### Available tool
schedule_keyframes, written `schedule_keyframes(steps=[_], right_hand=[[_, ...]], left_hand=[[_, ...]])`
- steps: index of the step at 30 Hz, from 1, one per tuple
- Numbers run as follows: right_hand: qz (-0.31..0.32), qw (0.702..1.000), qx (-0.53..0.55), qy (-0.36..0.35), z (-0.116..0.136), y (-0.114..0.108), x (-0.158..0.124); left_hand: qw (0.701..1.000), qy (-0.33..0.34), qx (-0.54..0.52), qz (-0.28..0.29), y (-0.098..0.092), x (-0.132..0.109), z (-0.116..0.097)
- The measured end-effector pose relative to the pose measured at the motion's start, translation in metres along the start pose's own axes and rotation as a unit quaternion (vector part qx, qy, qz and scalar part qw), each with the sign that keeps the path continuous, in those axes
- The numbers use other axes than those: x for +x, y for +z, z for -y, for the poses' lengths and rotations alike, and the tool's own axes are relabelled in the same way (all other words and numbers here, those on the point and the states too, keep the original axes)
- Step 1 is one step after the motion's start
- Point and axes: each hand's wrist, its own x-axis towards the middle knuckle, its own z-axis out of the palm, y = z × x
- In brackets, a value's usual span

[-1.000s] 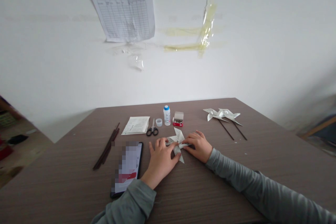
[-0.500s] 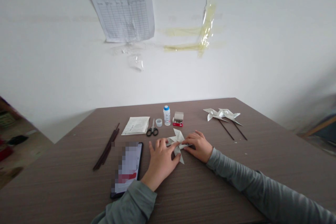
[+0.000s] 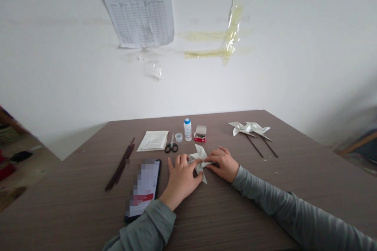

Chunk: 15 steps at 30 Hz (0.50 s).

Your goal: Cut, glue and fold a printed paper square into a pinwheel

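A folded paper pinwheel (image 3: 200,152) with printed text lies flat on the brown table, one point towards the wall and another towards me. My left hand (image 3: 183,176) rests over its left side, index fingertip pressing near the centre and thumb on the lower blade. From the right, my right hand (image 3: 223,163) pinches the right blade between thumb and fingers. The fingers cover parts of the left and right blades. Behind the pinwheel stand a red box of small metal pins (image 3: 200,136) and a white bottle with a blue cap (image 3: 187,130).
Scissors (image 3: 171,147), a small clear cup (image 3: 178,137) and folded paper (image 3: 153,141) lie at the back. A phone (image 3: 144,192) is beside my left forearm. Dark sticks (image 3: 120,164) lie far left. Two pinwheels on sticks (image 3: 250,128) lie back right, before the wall.
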Motion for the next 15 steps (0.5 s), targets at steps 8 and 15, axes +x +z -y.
schedule_keyframes(steps=[8,15], right_hand=[[-0.012,1.0,-0.001,-0.016,-0.0033,0.0021,-0.0005],[0.0,1.0,-0.009,-0.008,-0.0001,-0.0003,-0.0001]], left_hand=[[1.0,-0.014,-0.014,-0.007,0.0035,0.0,0.0003],[1.0,-0.008,-0.006,0.004,-0.0034,-0.0012,-0.0028]])
